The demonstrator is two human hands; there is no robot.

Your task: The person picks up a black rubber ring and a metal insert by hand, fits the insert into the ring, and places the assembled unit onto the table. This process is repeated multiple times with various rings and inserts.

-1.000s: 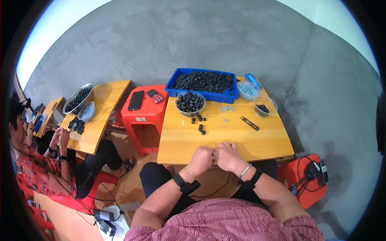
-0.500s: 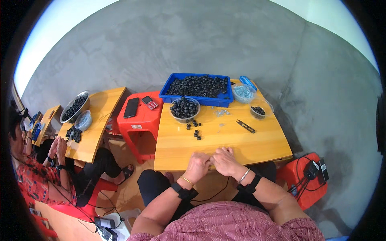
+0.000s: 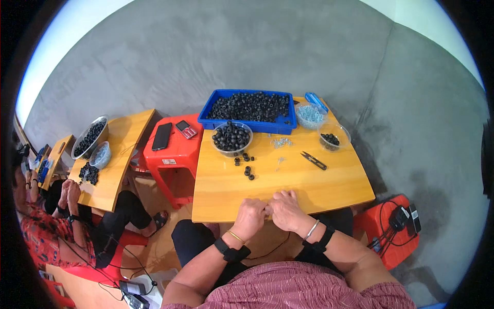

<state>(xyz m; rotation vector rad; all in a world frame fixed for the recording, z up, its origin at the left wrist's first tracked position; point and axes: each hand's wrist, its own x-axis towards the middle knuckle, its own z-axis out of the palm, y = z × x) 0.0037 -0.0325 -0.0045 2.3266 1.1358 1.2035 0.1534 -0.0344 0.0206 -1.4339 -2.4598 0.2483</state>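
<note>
My left hand (image 3: 250, 217) and my right hand (image 3: 286, 210) meet at the near edge of the wooden table (image 3: 231, 188). Both have their fingers curled and pressed together, fingertips touching; whatever they pinch is too small or hidden to name. Beyond them lie a few loose black ring-shaped parts (image 3: 249, 172) and a pair of thread snips (image 3: 314, 160). Small clear pieces (image 3: 281, 142) are scattered near the middle. A clear bowl of black parts (image 3: 231, 139) stands at the left, and a smaller tub with a few black parts (image 3: 330, 140) at the right.
Along the back stand a blue tray (image 3: 247, 125) of black parts and a tub of pale blue pieces (image 3: 310, 116). On a red stool (image 3: 172, 159) lie two phones. Another red stool (image 3: 396, 247) holds cables. To the left, a co-worker (image 3: 56, 237) sits at another table (image 3: 123, 154).
The view has shifted slightly, so the table and its contents appear a little further left. My hands stay together at the table edge, with only slight finger movement.
</note>
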